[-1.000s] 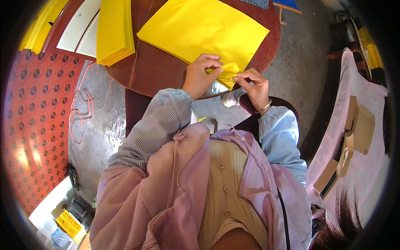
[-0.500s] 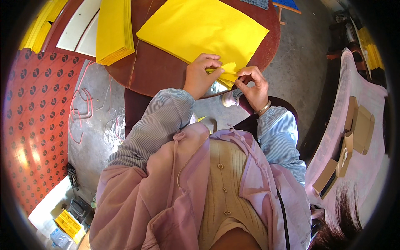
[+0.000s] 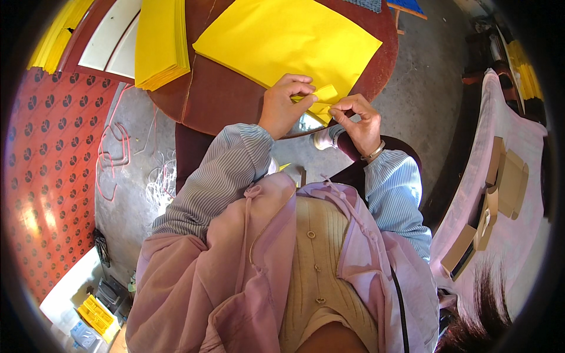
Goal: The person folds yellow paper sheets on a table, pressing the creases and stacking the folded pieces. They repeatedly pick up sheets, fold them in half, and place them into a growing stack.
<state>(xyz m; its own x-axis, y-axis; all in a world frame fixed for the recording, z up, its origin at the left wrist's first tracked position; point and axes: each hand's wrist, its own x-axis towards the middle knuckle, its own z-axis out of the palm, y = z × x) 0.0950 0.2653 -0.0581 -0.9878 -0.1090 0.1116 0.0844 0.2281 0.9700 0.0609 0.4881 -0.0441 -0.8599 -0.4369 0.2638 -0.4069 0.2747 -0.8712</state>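
A pile of flat yellow felt-like sheets (image 3: 288, 44) lies on a round dark red table (image 3: 226, 94), its near corner toward me. My left hand (image 3: 283, 107) is closed on that corner, thumb and fingers pinching it from the left. From the right, my right hand (image 3: 360, 125) pinches the edge of the same corner between thumb and fingertips. Between the hands, small yellow flaps (image 3: 323, 100) are lifted and folded back. How many layers each hand grips is hidden.
Left on the table stands a thick stack of folded yellow sheets (image 3: 162, 44). A grey-blue textured cloth (image 3: 366, 5) lies at the far edge. To the right, open cardboard boxes (image 3: 482, 217) rest on a pink cloth-covered surface (image 3: 465, 194). Red wire (image 3: 112, 159) lies on the floor at left.
My right fingertips have shifted slightly left along the corner. The raised yellow flap between my hands now lies further back and flatter. My left hand has barely moved.
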